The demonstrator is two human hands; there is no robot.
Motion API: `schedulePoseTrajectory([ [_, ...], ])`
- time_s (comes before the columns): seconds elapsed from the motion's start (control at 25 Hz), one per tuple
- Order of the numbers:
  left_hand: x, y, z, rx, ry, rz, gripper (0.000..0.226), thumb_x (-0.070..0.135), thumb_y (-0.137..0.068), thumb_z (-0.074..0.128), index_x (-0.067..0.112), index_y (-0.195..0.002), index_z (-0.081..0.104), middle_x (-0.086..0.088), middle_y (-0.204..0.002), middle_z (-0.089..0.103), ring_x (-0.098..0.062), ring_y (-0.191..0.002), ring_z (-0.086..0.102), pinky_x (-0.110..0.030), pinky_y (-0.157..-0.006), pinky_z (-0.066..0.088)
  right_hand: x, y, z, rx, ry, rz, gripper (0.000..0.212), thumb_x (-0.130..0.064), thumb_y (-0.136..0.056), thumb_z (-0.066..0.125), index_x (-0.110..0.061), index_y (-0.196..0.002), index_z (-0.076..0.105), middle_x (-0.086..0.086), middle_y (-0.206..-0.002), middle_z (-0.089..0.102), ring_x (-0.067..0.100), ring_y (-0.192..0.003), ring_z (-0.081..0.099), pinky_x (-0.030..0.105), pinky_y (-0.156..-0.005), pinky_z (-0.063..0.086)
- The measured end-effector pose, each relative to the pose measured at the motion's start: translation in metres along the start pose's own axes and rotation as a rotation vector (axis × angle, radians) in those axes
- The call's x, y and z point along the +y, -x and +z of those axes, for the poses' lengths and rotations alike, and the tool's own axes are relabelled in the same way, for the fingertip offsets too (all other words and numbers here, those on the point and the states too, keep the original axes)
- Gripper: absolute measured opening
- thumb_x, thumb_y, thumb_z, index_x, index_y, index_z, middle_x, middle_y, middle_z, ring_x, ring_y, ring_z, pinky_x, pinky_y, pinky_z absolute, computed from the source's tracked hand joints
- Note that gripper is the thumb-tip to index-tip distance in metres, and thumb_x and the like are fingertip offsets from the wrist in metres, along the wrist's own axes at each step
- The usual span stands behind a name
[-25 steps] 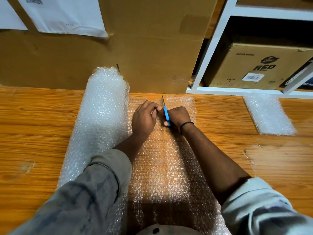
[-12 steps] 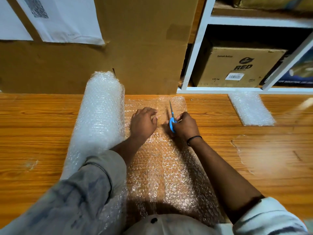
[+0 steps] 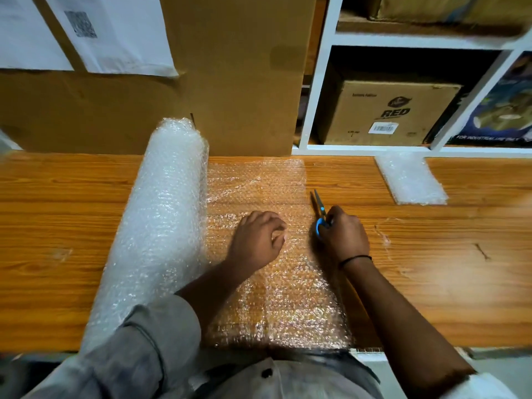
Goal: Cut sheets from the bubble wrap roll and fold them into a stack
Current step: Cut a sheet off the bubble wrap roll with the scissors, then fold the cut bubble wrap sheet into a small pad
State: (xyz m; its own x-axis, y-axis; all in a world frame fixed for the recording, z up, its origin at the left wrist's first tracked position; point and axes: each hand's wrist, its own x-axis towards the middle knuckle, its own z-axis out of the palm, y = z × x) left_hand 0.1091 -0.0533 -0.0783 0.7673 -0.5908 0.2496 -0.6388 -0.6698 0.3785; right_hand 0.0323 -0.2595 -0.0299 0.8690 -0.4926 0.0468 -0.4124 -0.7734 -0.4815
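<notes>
A thick bubble wrap roll (image 3: 161, 226) lies lengthwise on the wooden table (image 3: 431, 283), left of centre. An unrolled sheet (image 3: 259, 185) spreads flat to its right, reaching the table's near edge. My left hand (image 3: 256, 240) rests on the sheet with fingers curled, pressing it down. My right hand (image 3: 341, 234) sits at the sheet's right edge, gripping blue-handled scissors (image 3: 318, 207) whose blades point away from me. A folded stack of bubble wrap (image 3: 411, 180) lies at the back right of the table.
A large cardboard box (image 3: 230, 82) with white paper labels stands against the table's far edge. A white shelf unit (image 3: 316, 82) at the back right holds a smaller carton (image 3: 388, 113). Bare wood stretches to the right of my right hand.
My right hand has drawn the scissors back and to the right, off the sheet's middle to its right edge. My left hand has slid nearer to me. The view has shifted.
</notes>
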Motion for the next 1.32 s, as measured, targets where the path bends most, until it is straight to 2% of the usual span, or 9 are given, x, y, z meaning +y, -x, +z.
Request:
schedulePoseTrajectory([
  [0.16, 0.017, 0.008, 0.004, -0.049, -0.046, -0.028, 0.034, 0.042, -0.096, 0.061, 0.032, -0.128, 0.066, 0.008, -0.144, 0.057, -0.017, -0.132, 0.049, -0.039, -0.111, 0.033, 0.032, 0.013, -0.019, 0.003, 0.170, -0.018, 0.021, -0.029, -0.094, 0.062, -0.011, -0.105, 0.061, 0.021, -0.088, 0.071, 0.043, -0.079, 0.068, 0.037, -0.057, 0.043],
  [0.28, 0.039, 0.016, 0.002, -0.036, -0.054, -0.069, 0.035, 0.040, -0.096, 0.062, 0.030, -0.129, 0.065, 0.006, -0.146, 0.056, -0.018, -0.134, 0.047, -0.040, -0.112, 0.034, 0.062, 0.023, -0.040, -0.016, 0.273, -0.029, 0.020, -0.027, -0.096, 0.058, -0.012, -0.109, 0.061, 0.022, -0.095, 0.072, 0.044, -0.086, 0.070, 0.039, -0.061, 0.044],
  [0.44, 0.075, 0.050, -0.004, 0.000, 0.077, 0.067, 0.022, 0.034, -0.089, 0.069, 0.024, -0.108, 0.071, 0.007, -0.121, 0.066, -0.015, -0.114, 0.056, -0.037, -0.092, 0.049, 0.086, 0.032, -0.060, -0.075, 0.424, -0.042, 0.022, -0.024, -0.100, 0.053, -0.012, -0.115, 0.064, 0.017, -0.106, 0.072, 0.040, -0.097, 0.071, 0.039, -0.068, 0.049],
  [0.52, 0.095, 0.072, -0.005, -0.021, 0.120, 0.113, 0.012, 0.035, -0.085, 0.070, 0.024, -0.090, 0.069, 0.010, -0.105, 0.067, -0.012, -0.101, 0.058, -0.036, -0.084, 0.051, 0.089, 0.036, -0.065, -0.124, 0.454, -0.054, 0.024, -0.021, -0.101, 0.052, -0.011, -0.117, 0.067, 0.016, -0.111, 0.072, 0.038, -0.101, 0.071, 0.040, -0.076, 0.055],
  [0.6, 0.109, 0.092, -0.008, -0.085, 0.130, 0.120, 0.012, 0.037, -0.082, 0.072, 0.027, -0.083, 0.064, 0.011, -0.098, 0.066, -0.009, -0.094, 0.058, -0.039, -0.083, 0.051, 0.090, 0.040, -0.066, -0.148, 0.474, -0.078, 0.025, -0.017, -0.102, 0.050, -0.008, -0.118, 0.067, 0.016, -0.113, 0.071, 0.037, -0.102, 0.071, 0.041, -0.079, 0.057],
  [0.8, 0.117, 0.129, -0.008, -0.172, 0.108, 0.157, 0.034, 0.047, -0.080, 0.080, 0.027, -0.105, 0.070, 0.006, -0.123, 0.063, -0.012, -0.120, 0.054, -0.029, -0.102, 0.044, 0.100, 0.049, -0.066, -0.154, 0.401, -0.143, 0.026, -0.016, -0.103, 0.049, -0.004, -0.117, 0.067, 0.020, -0.116, 0.068, 0.040, -0.104, 0.069, 0.042, -0.079, 0.056],
  [1.04, 0.122, 0.127, -0.008, -0.300, 0.104, 0.161, 0.063, 0.072, -0.075, 0.075, 0.033, -0.124, 0.066, 0.008, -0.142, 0.053, -0.012, -0.133, 0.047, -0.032, -0.103, 0.045, 0.111, 0.066, -0.073, -0.128, 0.221, -0.192, 0.028, -0.025, -0.099, 0.058, -0.005, -0.115, 0.070, 0.018, -0.113, 0.062, 0.040, -0.099, 0.065, 0.041, -0.072, 0.054],
  [1.16, 0.120, 0.122, -0.008, -0.305, 0.100, 0.192, 0.055, 0.068, -0.080, 0.073, 0.033, -0.123, 0.067, 0.007, -0.142, 0.055, -0.013, -0.130, 0.049, -0.033, -0.097, 0.049, 0.102, 0.084, -0.075, -0.047, 0.099, -0.382, 0.023, -0.029, -0.097, 0.060, -0.010, -0.102, 0.071, 0.015, -0.106, 0.064, 0.038, -0.100, 0.062, 0.040, -0.070, 0.052],
  [1.32, 0.119, 0.116, -0.012, -0.243, 0.153, 0.260, 0.016, 0.032, -0.089, 0.071, 0.025, -0.103, 0.076, 0.001, -0.127, 0.067, -0.013, -0.115, 0.059, -0.036, -0.091, 0.054, 0.081, 0.119, -0.059, -0.225, -0.015, -0.739, 0.022, -0.035, -0.092, 0.064, -0.019, -0.105, 0.072, 0.003, -0.100, 0.067, 0.026, -0.098, 0.060, 0.040, -0.077, 0.050],
])
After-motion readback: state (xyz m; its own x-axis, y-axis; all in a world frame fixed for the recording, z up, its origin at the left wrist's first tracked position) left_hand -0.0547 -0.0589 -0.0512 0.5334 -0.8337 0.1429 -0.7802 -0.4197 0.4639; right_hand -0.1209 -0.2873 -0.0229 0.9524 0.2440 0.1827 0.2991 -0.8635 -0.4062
